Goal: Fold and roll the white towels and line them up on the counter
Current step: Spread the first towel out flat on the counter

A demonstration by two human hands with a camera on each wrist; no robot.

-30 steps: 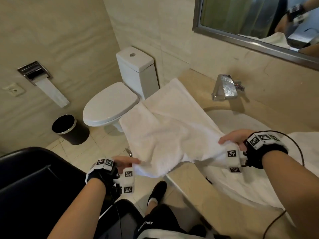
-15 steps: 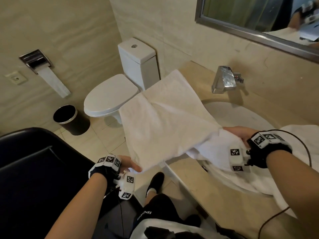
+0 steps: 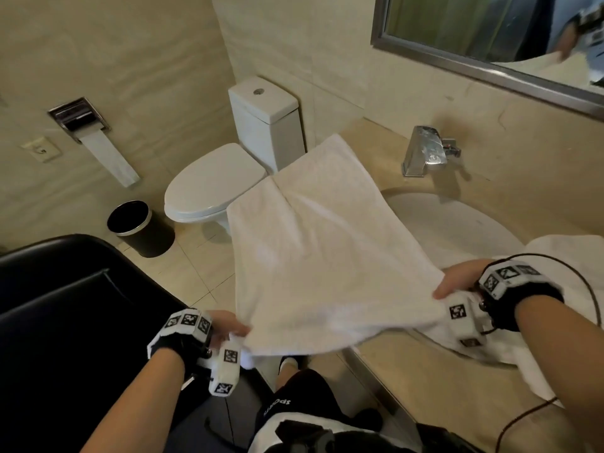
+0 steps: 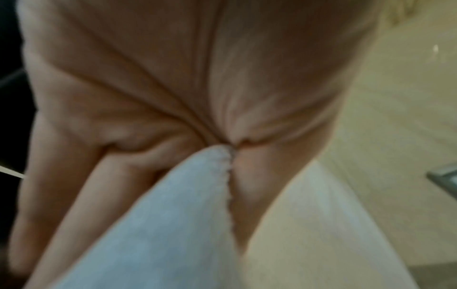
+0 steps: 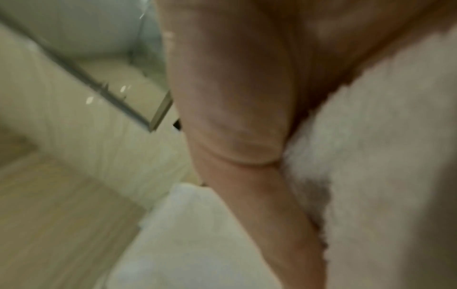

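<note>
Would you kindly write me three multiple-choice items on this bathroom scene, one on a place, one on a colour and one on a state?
1. Where does the far end of the held towel lie?
A. on the counter left of the faucet
B. on the toilet lid
C. in the waste bin

2. What colour is the waste bin on the floor?
A. white
B. black
C. red

3. How is the towel held?
A. by the left hand alone
B. by neither hand
C. by both hands, one at each near corner

Answers:
1 A: the towel reaches onto the counter beside the faucet, clear of the toilet.
2 B: the waste bin is black with a metal rim.
3 C: the left hand pinches one corner, and the right hand grips the other.
</note>
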